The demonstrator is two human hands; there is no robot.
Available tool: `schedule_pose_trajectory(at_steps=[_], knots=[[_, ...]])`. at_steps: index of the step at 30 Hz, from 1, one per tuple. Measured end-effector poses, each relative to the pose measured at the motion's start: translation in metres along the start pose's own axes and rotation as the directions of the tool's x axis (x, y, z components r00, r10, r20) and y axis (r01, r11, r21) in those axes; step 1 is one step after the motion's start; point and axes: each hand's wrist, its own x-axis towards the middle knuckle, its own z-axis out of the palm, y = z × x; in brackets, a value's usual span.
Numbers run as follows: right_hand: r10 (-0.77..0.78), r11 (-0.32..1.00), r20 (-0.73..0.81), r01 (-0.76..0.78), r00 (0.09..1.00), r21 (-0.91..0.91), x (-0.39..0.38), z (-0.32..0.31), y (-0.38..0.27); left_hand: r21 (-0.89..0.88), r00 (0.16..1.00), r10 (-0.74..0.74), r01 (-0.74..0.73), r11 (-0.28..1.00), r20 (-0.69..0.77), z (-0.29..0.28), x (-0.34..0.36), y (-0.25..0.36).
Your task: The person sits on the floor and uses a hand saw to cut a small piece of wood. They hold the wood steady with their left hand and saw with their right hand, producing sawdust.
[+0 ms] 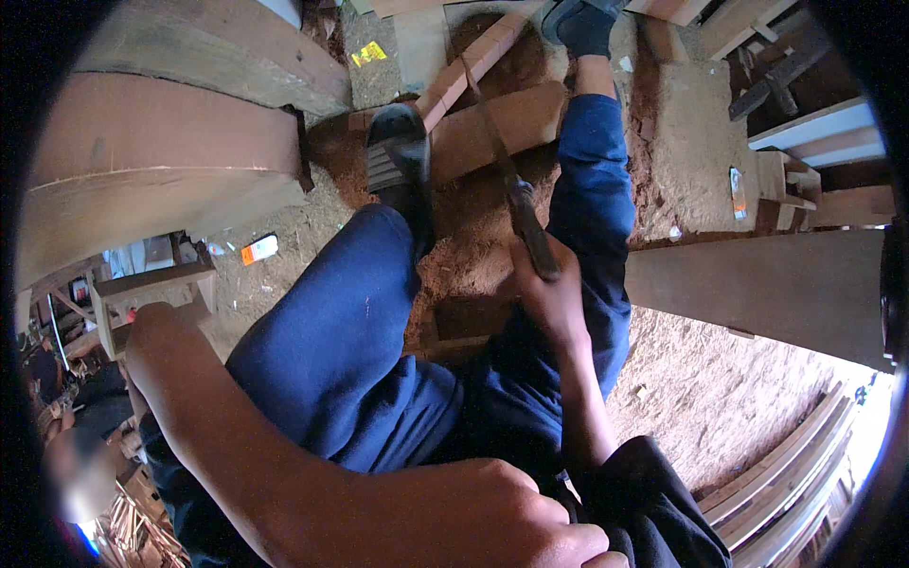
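My right hand (pixel 549 292) is closed around the handle of a long, thin-bladed tool, which looks like a handsaw (pixel 494 128) seen nearly edge-on. Its blade points away from me and crosses over a reddish wooden bar (pixel 483 55) near the ground. Whether the blade touches the bar, I cannot tell. Bent across my body, my left arm ends in my left hand (pixel 502 516), whose fingers are curled beside my black right sleeve (pixel 653 506). What they hold, if anything, is hidden. My left foot in a dark sandal (pixel 398 151) is beside the bar.
Thick timber beams (pixel 170 137) rise at the left. A broad board (pixel 757 284) stands at the right, with stacked planks (pixel 786 492) below it. Another wood block (pixel 497 133) lies between my feet on reddish, dusty ground. A person (pixel 85 464) is at the lower left.
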Motion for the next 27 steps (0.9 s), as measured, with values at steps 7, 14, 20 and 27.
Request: schedule_pose_trajectory(at_steps=[7, 14, 20, 27], knots=[[-0.034, 0.998, -0.007, 0.033, 0.999, -0.057, -0.006, 0.003, 0.009, -0.067, 0.999, -0.013, 0.016, 0.998, 0.045, -0.005, -0.002, -0.002], [0.032, 0.999, 0.007, -0.031, 0.999, -0.035, -0.029, -0.012, -0.006, 0.04, 1.0, 0.007, -0.008, 0.999, 0.018, -0.006, 0.0, 0.002], [-0.054, 0.99, -0.014, 0.051, 0.998, -0.132, 0.016, 0.005, 0.009, 0.08, 0.999, 0.001, -0.005, 0.997, 0.046, 0.002, 0.001, -0.002], [-0.052, 0.998, -0.036, 0.051, 0.998, -0.029, -0.031, 0.002, 0.009, -0.006, 0.997, -0.025, 0.025, 1.0, 0.068, -0.006, -0.002, -0.003]])
